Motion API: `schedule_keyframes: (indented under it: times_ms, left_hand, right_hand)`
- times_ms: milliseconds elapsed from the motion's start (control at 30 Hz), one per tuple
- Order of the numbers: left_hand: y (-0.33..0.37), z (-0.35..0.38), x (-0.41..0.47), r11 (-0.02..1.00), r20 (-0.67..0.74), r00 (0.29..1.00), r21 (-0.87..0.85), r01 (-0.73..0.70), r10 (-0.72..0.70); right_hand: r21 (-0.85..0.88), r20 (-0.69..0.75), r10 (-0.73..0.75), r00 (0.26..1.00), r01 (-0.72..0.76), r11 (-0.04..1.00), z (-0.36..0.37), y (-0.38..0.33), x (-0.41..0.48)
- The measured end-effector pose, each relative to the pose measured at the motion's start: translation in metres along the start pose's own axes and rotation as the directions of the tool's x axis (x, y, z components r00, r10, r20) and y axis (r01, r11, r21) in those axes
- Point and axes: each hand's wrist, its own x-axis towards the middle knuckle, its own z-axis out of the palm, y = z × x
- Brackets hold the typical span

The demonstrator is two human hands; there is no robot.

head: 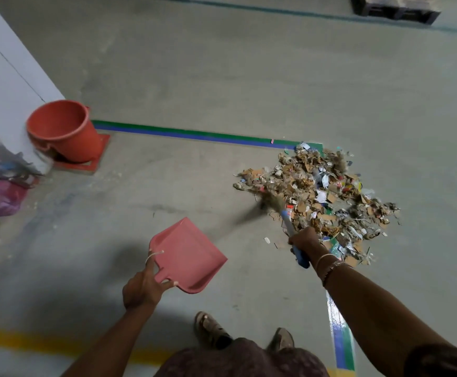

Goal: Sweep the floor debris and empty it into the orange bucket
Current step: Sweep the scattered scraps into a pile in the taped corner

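Note:
A heap of debris [322, 191], mostly cardboard scraps, paper and dust, lies on the concrete floor at the right. My right hand [304, 240] grips the blue handle of a small broom [277, 205], whose blurred bristles sit at the heap's left edge. My left hand [141, 287] holds the handle of a pink dustpan [187, 254] above the floor, left of the heap and apart from it. The orange bucket [64, 129] stands upright on a red floor square by the wall at the far left.
A white wall [1, 85] runs along the left, with a pink plastic bag [2, 198] and clear plastic waste at its foot. Green and blue floor tape [194, 134] crosses behind the heap. A dark pallet [393, 8] sits far back right. My feet [213, 330] are at the bottom.

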Motion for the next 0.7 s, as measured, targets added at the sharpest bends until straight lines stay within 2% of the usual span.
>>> schedule_keyframes:
  times_ms: [167,300,467,700]
  left_hand:
    - [0.017,-0.013,0.028,0.999,0.037,0.999,-0.021,-0.035,0.036]
    - [0.041,-0.021,0.059,0.995,0.042,0.995,-0.05,-0.084,0.086]
    - [0.07,-0.042,0.114,0.993,0.057,0.993,-0.056,-0.102,0.105]
    - [0.104,-0.095,0.195,0.995,0.064,0.993,0.029,-0.099,0.097]
  right_hand:
    - [0.182,-0.135,-0.024,0.99,0.049,0.982,-0.02,-0.015,-0.051]
    - [0.301,-0.142,-0.071,0.987,0.111,0.947,-0.011,-0.025,-0.073]
    - [0.379,-0.029,-0.116,0.993,0.118,0.918,0.02,-0.057,-0.045]
    - [0.277,0.173,-0.159,0.972,0.107,0.955,0.06,-0.138,0.043]
